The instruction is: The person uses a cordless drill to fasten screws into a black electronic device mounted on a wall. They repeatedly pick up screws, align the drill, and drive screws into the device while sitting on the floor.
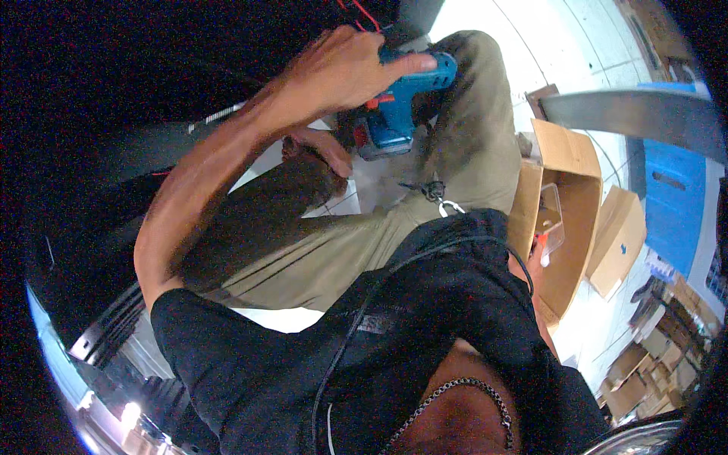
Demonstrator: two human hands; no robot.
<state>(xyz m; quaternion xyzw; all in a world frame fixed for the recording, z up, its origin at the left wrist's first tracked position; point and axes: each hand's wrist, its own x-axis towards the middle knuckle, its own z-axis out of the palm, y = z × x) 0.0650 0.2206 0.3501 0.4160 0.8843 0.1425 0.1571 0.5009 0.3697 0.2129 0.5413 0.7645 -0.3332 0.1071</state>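
My left hand (pixel 353 68) is closed around a blue cordless drill (pixel 402 114) with red-orange parts, its thumb lying along the top of the tool's body. The drill sits above my bent knee, its battery base pointing down toward my lap. On the right, my right hand (pixel 535 265) reaches to an open cardboard box (pixel 580 235) beside my thigh; its fingers are mostly hidden. A small orange-red object (pixel 540 244) shows at that hand, next to a clear plastic container (pixel 557 216) inside the box. I cannot make out whether the hand grips either.
A dark structure (pixel 114 68) fills the left side, with red wires (pixel 360 14) at the top. Right of the box stand a grey metal leg (pixel 614 110) and a blue panel (pixel 675 201). Several cardboard pieces (pixel 644 368) lie at lower right. My bare foot (pixel 326 148) is below the left hand.
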